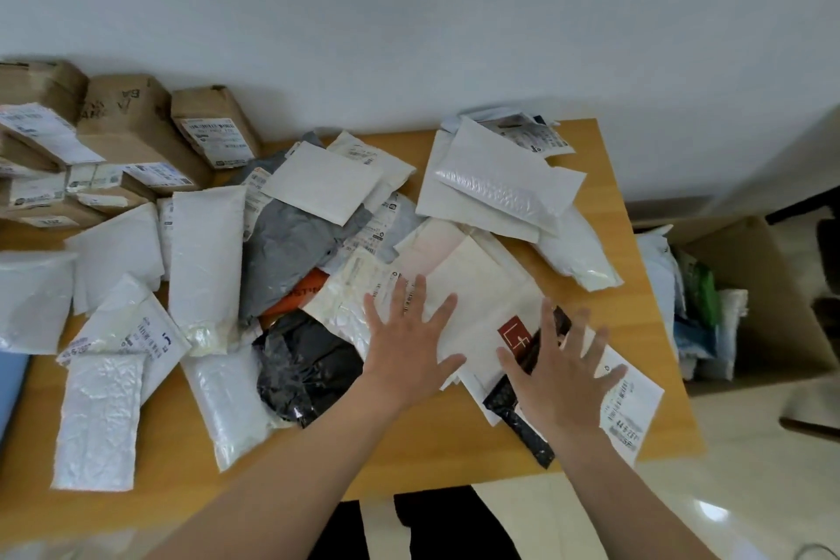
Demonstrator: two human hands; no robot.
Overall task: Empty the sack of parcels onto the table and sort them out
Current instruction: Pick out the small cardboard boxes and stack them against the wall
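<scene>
Left hand (409, 346) and right hand (559, 377), fingers (416, 298) splayed, over mixed parcels (291, 241) on wooden table (409, 446)

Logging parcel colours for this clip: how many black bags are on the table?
2. One black bag lies left of the left hand; the other black bag lies beneath the right hand. More may be buried.

Both arms outstretched — left hand (411, 352) and right hand (561, 371) flat, fingers splayed.
</scene>
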